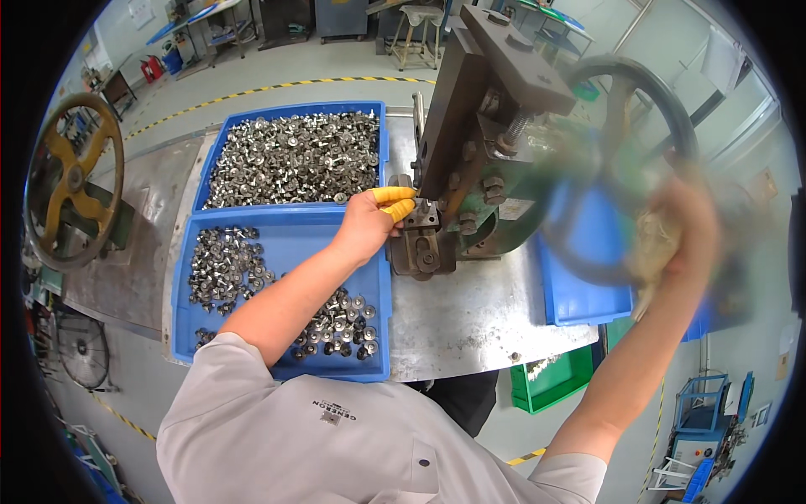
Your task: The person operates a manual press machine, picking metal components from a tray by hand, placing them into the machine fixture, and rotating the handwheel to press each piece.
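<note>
A dark metal hand press [487, 151] with a green body stands on the metal workbench. At its small steel fixture [422, 217] is my left hand [369, 220], with yellow covers on some fingers. Those fingers are pinched together right under the ram, and whatever they hold is hidden. My right hand [690, 210] is on the rim of the press's large handwheel [625, 71], smeared by motion but closed around it. A pale cloth-like wrapping [653, 245] shows beside that hand, also blurred.
Left of the press, a blue tray [384, 155] is heaped with small metal parts. A nearer blue tray [281, 220] holds looser groups. Another blue bin [579, 315] sits right of the press, a green bin [550, 399] below the bench edge. A yellow-brown handwheel [75, 176] stands far left.
</note>
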{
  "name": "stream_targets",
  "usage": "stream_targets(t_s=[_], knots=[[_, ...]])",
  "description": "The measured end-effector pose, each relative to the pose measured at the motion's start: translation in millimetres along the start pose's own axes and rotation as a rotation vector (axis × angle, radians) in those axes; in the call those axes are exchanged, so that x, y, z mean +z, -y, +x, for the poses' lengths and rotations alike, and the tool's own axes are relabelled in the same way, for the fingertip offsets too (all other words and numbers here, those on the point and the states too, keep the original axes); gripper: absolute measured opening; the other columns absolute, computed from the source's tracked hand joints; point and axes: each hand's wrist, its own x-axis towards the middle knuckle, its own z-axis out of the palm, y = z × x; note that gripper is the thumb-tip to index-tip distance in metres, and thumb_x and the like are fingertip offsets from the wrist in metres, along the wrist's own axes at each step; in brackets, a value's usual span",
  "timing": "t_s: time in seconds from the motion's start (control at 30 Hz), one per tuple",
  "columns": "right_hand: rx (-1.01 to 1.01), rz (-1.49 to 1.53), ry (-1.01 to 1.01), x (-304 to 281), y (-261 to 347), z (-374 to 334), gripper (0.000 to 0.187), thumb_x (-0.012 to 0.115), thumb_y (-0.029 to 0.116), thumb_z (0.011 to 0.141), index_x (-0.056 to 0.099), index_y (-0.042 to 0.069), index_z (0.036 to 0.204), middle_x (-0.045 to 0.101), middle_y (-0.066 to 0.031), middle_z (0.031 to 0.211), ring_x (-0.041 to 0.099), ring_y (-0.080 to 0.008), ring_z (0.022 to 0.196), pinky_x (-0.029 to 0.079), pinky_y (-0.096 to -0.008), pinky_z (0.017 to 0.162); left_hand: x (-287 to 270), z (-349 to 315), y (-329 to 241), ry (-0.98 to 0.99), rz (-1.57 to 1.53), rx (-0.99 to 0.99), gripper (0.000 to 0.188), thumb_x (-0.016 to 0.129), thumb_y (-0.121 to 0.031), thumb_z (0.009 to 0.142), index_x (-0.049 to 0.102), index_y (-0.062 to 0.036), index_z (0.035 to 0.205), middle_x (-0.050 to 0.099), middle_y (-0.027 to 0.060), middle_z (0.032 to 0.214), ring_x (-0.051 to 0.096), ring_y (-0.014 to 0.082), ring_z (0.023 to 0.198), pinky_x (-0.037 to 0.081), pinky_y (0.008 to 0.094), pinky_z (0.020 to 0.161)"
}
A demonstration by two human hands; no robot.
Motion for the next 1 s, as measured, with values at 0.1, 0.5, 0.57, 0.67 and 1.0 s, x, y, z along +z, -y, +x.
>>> stream_targets(t_s=[0.1,0.5,0.57,0.67,1.0], knots=[[0.006,0.009,0.016,-3,1,3,0.048,0.061,0.013,0.075,0.051,-0.006,0.118,0.052,-0.0049,0.068,0.051,-0.0142,0.064,0.04,-0.0218,0.061,10,1,-7,0.001,-0.045,-0.089,0.014,0.067,-0.004,0.082,0.066,0.0005,0.094,0.063,0.0036,0.075,0.051,0.0088,0.057,0.044,0.0204,0.052],[0.041,0.08,0.111,-4,1,21,0.046,0.061,0.013,0.077,0.052,-0.006,0.118,0.053,-0.005,0.068,0.051,-0.0136,0.062,0.04,-0.0209,0.059,12,6,11,-0.126,0.34,0.305,0.014,0.069,-0.004,0.079,0.065,0.003,0.091,0.061,0.0032,0.068,0.049,0.009,0.053,0.041,0.0198,0.05],[0.048,0.091,0.117,-6,2,20,0.045,0.061,0.013,0.077,0.052,-0.006,0.118,0.053,-0.005,0.068,0.051,-0.0135,0.062,0.04,-0.0208,0.059,11,5,6,-0.094,0.376,0.311,0.012,0.069,-0.004,0.079,0.065,0.0025,0.088,0.06,0.0029,0.067,0.049,0.009,0.052,0.041,0.0198,0.049],[0.052,0.067,0.095,-2,8,19,0.045,0.06,0.013,0.078,0.052,-0.005,0.118,0.053,-0.005,0.068,0.051,-0.0134,0.062,0.04,-0.0207,0.058,5,9,4,-0.04,0.348,0.247,0.011,0.069,-0.004,0.079,0.066,0.0017,0.087,0.061,0.0029,0.067,0.049,0.009,0.052,0.041,0.0202,0.05],[-0.038,-0.112,-0.079,14,14,7,0.039,0.061,0.018,0.078,0.054,-0.003,0.111,0.054,-0.0059,0.07,0.053,-0.0136,0.062,0.04,-0.0213,0.055,-2,20,2,0.064,0.188,0.029,0.008,0.069,-0.002,0.077,0.069,0.0003,0.084,0.061,0.0017,0.066,0.05,0.0072,0.054,0.04,0.0197,0.051]])
